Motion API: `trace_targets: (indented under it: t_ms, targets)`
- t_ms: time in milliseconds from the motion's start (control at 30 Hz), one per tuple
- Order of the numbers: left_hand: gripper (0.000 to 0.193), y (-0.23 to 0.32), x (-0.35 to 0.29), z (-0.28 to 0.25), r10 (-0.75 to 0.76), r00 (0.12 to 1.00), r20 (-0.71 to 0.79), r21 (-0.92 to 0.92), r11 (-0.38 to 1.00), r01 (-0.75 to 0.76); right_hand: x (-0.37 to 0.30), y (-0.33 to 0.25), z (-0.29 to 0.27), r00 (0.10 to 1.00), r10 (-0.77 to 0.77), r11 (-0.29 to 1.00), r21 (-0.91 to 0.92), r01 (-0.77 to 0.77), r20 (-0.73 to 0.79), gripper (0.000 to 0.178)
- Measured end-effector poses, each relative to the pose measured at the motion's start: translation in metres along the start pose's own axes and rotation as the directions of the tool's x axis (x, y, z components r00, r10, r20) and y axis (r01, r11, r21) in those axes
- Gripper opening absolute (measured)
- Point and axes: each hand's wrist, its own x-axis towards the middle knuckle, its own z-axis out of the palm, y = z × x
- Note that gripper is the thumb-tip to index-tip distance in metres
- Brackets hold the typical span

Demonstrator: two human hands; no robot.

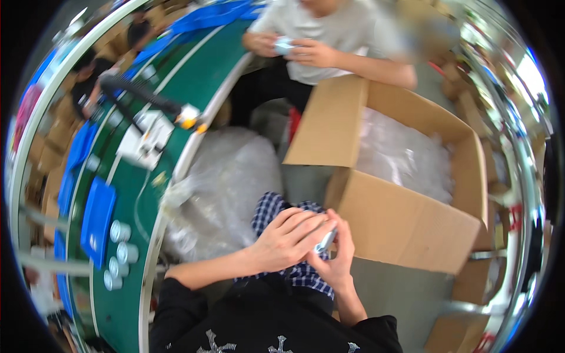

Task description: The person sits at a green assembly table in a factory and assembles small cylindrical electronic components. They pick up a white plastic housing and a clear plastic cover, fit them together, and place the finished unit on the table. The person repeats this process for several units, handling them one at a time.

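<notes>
In front of my lap, both hands meet on a small light-blue and silver piece (pixel 322 242), mostly covered by fingers. Its exact kind cannot be made out. My right hand (pixel 338 259) grips it from the right, thumb on the near side and fingers on the far side. From the left, my left hand (pixel 288 240) lies across its top with fingers bent against it. Below both hands is blue checked cloth (pixel 269 213) over my lap. Just to the right stands a large open cardboard box (pixel 412 226) holding clear plastic bags (pixel 403 159).
A green conveyor belt (pixel 126 188) runs along my left, with several small light-blue round containers (pixel 126 253), a blue tray (pixel 98 220) and a white device (pixel 146 140). A big clear plastic sack (pixel 226 182) sits beside it. Opposite, a person (pixel 329 38) handles a similar light-blue piece (pixel 284 45).
</notes>
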Motion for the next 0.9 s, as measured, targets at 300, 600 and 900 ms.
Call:
trace_targets:
  t_ms: [300, 600, 900]
  targets:
    - [0.053, -0.001, 0.065, 0.004, 0.003, 0.998, 0.07, -0.314, 0.949, 0.02, 0.012, 0.033, -0.137, 0.847, -0.289, 0.943, -0.287, 0.171, -0.446, 0.061]
    - [0.033, -0.006, 0.194, 0.081, 0.068, 0.956, 0.285, -0.623, 0.771, 0.13, 0.054, 0.111, -0.296, 0.653, 0.067, 0.997, 0.078, -0.012, -0.754, 0.045]
    - [0.049, 0.024, 0.224, 0.15, 0.207, 0.897, 0.391, -0.741, 0.649, 0.174, 0.054, 0.076, -0.221, 0.855, -0.293, 0.933, -0.321, 0.159, -0.428, 0.055]
